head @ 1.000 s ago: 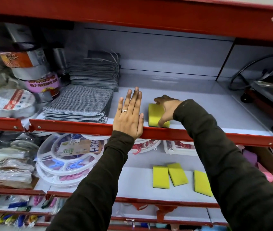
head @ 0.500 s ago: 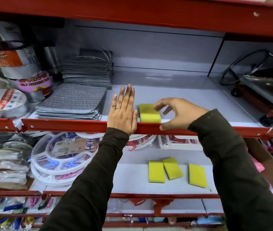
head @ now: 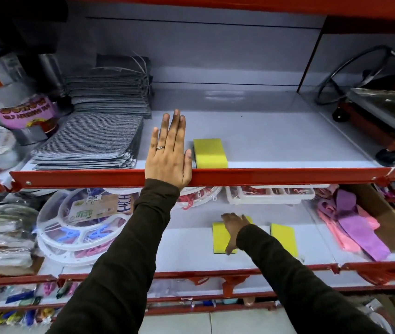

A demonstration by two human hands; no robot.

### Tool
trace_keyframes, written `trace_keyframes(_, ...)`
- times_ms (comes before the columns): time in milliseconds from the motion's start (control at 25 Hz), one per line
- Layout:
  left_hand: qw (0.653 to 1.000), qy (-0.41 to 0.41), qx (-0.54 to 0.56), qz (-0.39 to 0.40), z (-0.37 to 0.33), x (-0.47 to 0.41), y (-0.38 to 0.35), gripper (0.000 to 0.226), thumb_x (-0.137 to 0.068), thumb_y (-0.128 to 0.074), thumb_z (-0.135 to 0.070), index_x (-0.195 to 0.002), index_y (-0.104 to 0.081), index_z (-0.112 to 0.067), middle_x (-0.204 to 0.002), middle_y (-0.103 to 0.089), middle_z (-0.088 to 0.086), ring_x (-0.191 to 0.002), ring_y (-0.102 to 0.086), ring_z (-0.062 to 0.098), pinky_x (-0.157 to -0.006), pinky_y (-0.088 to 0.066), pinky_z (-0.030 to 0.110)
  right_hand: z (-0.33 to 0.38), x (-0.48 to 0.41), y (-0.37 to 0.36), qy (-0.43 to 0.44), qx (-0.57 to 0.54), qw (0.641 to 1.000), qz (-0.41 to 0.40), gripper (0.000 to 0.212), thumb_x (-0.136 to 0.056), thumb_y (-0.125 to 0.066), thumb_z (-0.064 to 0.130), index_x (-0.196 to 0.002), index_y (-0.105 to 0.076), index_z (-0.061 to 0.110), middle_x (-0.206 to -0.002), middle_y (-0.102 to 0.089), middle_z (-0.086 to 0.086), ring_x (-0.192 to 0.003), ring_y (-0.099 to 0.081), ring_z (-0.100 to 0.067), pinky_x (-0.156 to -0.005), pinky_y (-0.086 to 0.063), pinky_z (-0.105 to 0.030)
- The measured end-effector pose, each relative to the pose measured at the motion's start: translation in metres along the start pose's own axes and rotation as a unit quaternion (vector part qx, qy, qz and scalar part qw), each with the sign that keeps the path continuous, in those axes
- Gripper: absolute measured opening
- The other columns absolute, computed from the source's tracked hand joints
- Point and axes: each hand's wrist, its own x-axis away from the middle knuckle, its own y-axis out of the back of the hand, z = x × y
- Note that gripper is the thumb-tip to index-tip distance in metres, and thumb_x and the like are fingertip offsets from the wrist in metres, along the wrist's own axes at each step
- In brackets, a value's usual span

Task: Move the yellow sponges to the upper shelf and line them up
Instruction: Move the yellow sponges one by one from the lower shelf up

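The left hand (head: 168, 155) lies flat and wide on the upper shelf (head: 264, 145), fingers straight, wrist over the red front rail (head: 288, 175); it holds nothing, and its thumb is just beside a yellow sponge (head: 210, 153) that sits against that rail. The right hand (head: 235, 229) is down on the lower shelf (head: 191, 251), fingers spread and pressed on yellow sponges there; one sponge (head: 221, 237) shows left of the hand, another is mostly hidden beneath it, and whether the fingers grip either I cannot tell; a further sponge (head: 284, 238) lies right of the hand, apart from it. Left of the upper sponge, beyond the left hand, stand two stacks of grey cloths (head: 90, 145); farther left are rolls of tape (head: 26, 114). Right of the upper sponge the pale grey shelf is bare up to a red-framed stove (head: 379, 124) past a divider. Below the rail, round white clip hangers (head: 81, 225) lie left of the lower sponges, pink and purple cloths (head: 350, 227) right; pale floor tiles (head: 191, 323) show at the bottom.
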Motion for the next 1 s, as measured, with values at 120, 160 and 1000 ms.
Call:
trace_keyframes(120, 1.000, -0.003, 0.000, -0.003, 0.001, -0.001, -0.001, 0.070, -0.095, -0.033, -0.030, -0.158, -0.018, -0.001, -0.166, -0.018, 0.016, -0.154, -0.012, 0.032, -0.125, 0.008, 0.039, 0.000, -0.022, -0.023, -0.009, 0.013, 1.000, -0.001, 0.124, -0.068, -0.085, 0.036, -0.155, -0.002, 0.007, -0.165, -0.005, -0.012, -0.153, -0.004, -0.027, -0.124, -0.004, -0.050)
trace_keyframes(160, 1.000, -0.004, 0.000, -0.003, 0.001, -0.001, -0.001, 0.070, -0.095, -0.033, -0.030, -0.158, -0.018, -0.001, -0.166, -0.019, 0.016, -0.154, -0.012, 0.032, -0.125, 0.008, 0.039, 0.001, -0.025, -0.026, -0.011, 0.014, 1.000, -0.001, 0.124, -0.068, -0.085, 0.035, -0.155, -0.001, 0.007, -0.165, -0.005, -0.012, -0.153, -0.005, -0.028, -0.124, -0.004, -0.050)
trace_keyframes(1000, 1.000, 0.003, -0.013, 0.015, -0.001, -0.001, 0.003, 0.073, -0.095, -0.034, -0.030, -0.158, -0.014, -0.001, -0.167, -0.013, 0.017, -0.154, 0.001, 0.025, -0.125, 0.010, 0.038, 0.047, 0.186, 0.156, 0.086, 0.000, 0.992, -0.093, 0.106, -0.057, -0.089, 0.042, -0.145, -0.033, 0.024, -0.138, -0.045, -0.002, -0.124, -0.051, -0.024, -0.099, -0.048, -0.035)
